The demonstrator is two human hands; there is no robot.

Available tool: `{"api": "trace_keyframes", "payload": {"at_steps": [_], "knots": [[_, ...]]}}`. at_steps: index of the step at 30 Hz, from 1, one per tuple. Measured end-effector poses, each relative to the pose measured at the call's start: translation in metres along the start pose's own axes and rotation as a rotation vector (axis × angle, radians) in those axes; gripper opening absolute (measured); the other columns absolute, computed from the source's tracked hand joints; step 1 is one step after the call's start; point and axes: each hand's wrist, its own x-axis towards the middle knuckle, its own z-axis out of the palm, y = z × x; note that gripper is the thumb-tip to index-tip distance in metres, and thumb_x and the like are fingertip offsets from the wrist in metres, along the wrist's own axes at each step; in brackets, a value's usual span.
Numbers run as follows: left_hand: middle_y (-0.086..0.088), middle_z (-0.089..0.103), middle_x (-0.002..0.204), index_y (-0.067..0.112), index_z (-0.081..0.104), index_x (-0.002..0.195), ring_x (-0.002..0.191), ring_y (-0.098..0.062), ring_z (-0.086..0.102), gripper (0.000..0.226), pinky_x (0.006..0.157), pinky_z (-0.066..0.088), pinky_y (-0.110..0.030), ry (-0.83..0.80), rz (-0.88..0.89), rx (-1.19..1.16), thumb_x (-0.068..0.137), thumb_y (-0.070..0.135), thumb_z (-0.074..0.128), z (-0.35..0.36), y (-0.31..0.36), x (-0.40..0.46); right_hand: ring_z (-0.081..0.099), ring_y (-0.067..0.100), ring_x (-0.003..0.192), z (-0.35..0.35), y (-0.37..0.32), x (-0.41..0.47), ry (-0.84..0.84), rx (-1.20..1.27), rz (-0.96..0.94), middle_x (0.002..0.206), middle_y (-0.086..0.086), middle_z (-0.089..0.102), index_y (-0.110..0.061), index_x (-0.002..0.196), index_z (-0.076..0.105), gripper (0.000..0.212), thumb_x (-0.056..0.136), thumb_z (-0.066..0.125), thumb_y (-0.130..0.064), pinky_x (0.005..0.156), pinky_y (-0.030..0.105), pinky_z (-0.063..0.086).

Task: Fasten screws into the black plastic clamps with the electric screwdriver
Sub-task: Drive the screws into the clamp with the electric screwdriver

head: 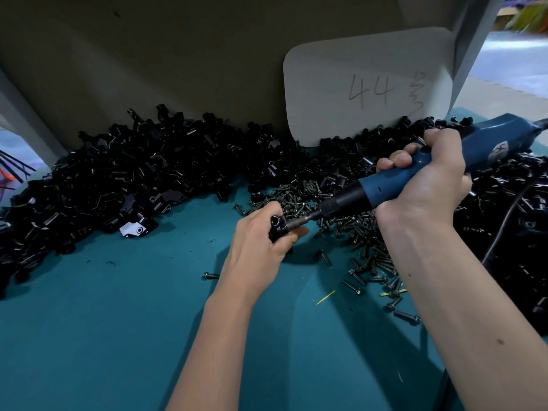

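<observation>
My left hand (261, 238) grips a small black plastic clamp (277, 228) just above the teal table. My right hand (427, 179) holds the blue electric screwdriver (391, 185) by its body. The tool slants down to the left, and its metal bit (299, 222) meets the right side of the clamp. The screw at the bit's tip is mostly hidden by the bit and my fingers. A heap of dark screws (350, 229) lies under and in front of the tool.
A big pile of black clamps (133, 176) runs along the back of the teal table (118, 321); more clamps (519, 221) lie at the right. A white card marked 44 (367, 87) leans on the back panel. The tool's black cord (504, 229) trails right. Loose screws (211, 275) lie scattered.
</observation>
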Motion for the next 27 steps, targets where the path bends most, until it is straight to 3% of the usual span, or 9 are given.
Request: {"api": "trace_keyframes", "payload": {"at_steps": [3, 5, 8, 11, 15, 21, 27], "knots": [[0.025, 0.057, 0.074, 0.023, 0.04, 0.075, 0.057, -0.005, 0.042, 0.041, 0.045, 0.029, -0.019, -0.002, 0.014, -0.022, 0.089, 0.02, 0.079, 0.0013, -0.0006, -0.0004, 0.044, 0.014, 0.046, 0.0006, 0.0007, -0.0017, -0.02, -0.003, -0.003, 0.061, 0.001, 0.049, -0.012, 0.091, 0.042, 0.021, 0.091, 0.06, -0.001, 0.05, 0.028, 0.041], [0.025, 0.055, 0.071, 0.024, 0.038, 0.074, 0.056, -0.006, 0.04, 0.043, 0.045, 0.028, -0.019, -0.007, 0.015, -0.041, 0.089, 0.021, 0.079, 0.0014, -0.0014, -0.0003, 0.044, 0.014, 0.045, 0.0007, 0.0012, -0.0023, -0.018, -0.006, -0.004, 0.061, 0.001, 0.049, -0.012, 0.091, 0.042, 0.021, 0.091, 0.06, -0.001, 0.05, 0.028, 0.041], [0.015, 0.052, 0.068, 0.024, 0.037, 0.075, 0.056, -0.008, 0.036, 0.044, 0.047, 0.027, -0.022, -0.006, 0.029, -0.046, 0.088, 0.032, 0.079, 0.0005, -0.0007, -0.0005, 0.044, 0.013, 0.045, 0.0006, 0.0015, -0.0027, -0.02, -0.007, 0.004, 0.061, 0.001, 0.049, -0.012, 0.09, 0.042, 0.021, 0.091, 0.06, -0.002, 0.05, 0.027, 0.041], [0.002, 0.062, 0.076, 0.021, 0.04, 0.078, 0.058, -0.01, 0.039, 0.041, 0.049, 0.032, -0.028, -0.033, 0.021, -0.052, 0.084, 0.048, 0.07, -0.0009, 0.0012, -0.0011, 0.044, 0.013, 0.046, -0.0001, 0.0011, -0.0034, -0.035, -0.005, 0.009, 0.061, 0.001, 0.049, -0.012, 0.089, 0.042, 0.021, 0.091, 0.06, -0.001, 0.05, 0.027, 0.04], [0.003, 0.07, 0.085, 0.024, 0.04, 0.079, 0.065, -0.017, 0.047, 0.038, 0.053, 0.037, -0.036, -0.047, -0.01, -0.041, 0.089, 0.028, 0.077, 0.0004, -0.0012, -0.0007, 0.044, 0.014, 0.046, 0.0008, 0.0016, -0.0048, -0.045, -0.016, -0.011, 0.061, 0.001, 0.049, -0.013, 0.087, 0.043, 0.021, 0.09, 0.06, -0.001, 0.051, 0.027, 0.041], [0.009, 0.066, 0.085, 0.027, 0.04, 0.078, 0.065, -0.012, 0.046, 0.041, 0.052, 0.035, -0.028, -0.02, -0.018, 0.001, 0.09, 0.024, 0.079, 0.0038, -0.005, -0.0011, 0.044, 0.014, 0.046, -0.0014, 0.0041, -0.0035, -0.039, -0.017, -0.001, 0.062, 0.001, 0.049, -0.012, 0.089, 0.043, 0.02, 0.09, 0.06, -0.001, 0.05, 0.028, 0.04], [0.012, 0.049, 0.073, 0.028, 0.04, 0.077, 0.061, -0.006, 0.04, 0.042, 0.047, 0.032, -0.021, 0.036, 0.006, 0.025, 0.091, 0.033, 0.08, 0.0065, -0.005, -0.0025, 0.044, 0.013, 0.045, -0.0008, 0.0047, -0.003, -0.065, -0.015, -0.025, 0.06, 0.0, 0.049, -0.012, 0.086, 0.043, 0.02, 0.09, 0.059, -0.001, 0.05, 0.027, 0.04]]}}
